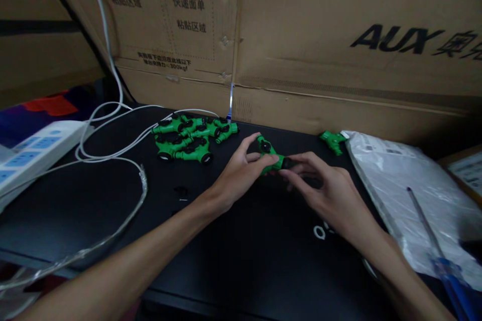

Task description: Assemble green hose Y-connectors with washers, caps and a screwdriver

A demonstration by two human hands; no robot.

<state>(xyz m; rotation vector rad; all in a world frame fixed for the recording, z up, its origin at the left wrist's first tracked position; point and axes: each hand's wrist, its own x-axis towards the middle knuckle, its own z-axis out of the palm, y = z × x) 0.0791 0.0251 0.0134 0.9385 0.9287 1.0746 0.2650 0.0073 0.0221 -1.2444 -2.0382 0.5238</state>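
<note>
Blue-handled screwdriver [450, 273] lies closest to me, at the near right corner on the plastic bag [410, 185], right of the green part I'm working on. Both forearms reach in over the black surface [233, 256].

Left hand [241, 173] is closed around the green plastic part [271, 156], thumb and fingers pinching its left end, part held just above the surface. Right hand [324, 188] pinches the part's right end, where a small black piece [286, 163] sits at the fingertips. Can't tell if that piece is seated or loose.

Risks, as I judge them:
- black piece is tiny and the surface is black, so if it slips from my right fingertips it will be hard to spot. A small dark bit [181, 191] already lies left of the held part and barely shows.
- grip is fingertip only on both ends; twisting hard could pop the part out.
- pile of finished-looking green parts [188, 138] sits behind and left of the held part, near the white cable [113, 155]; a left elbow swing could drag the cable into the pile.
- lone green part [333, 141] behind and right of it lies against the bag edge and could get knocked under it.
- dim light makes alignment hard to check.
</note>
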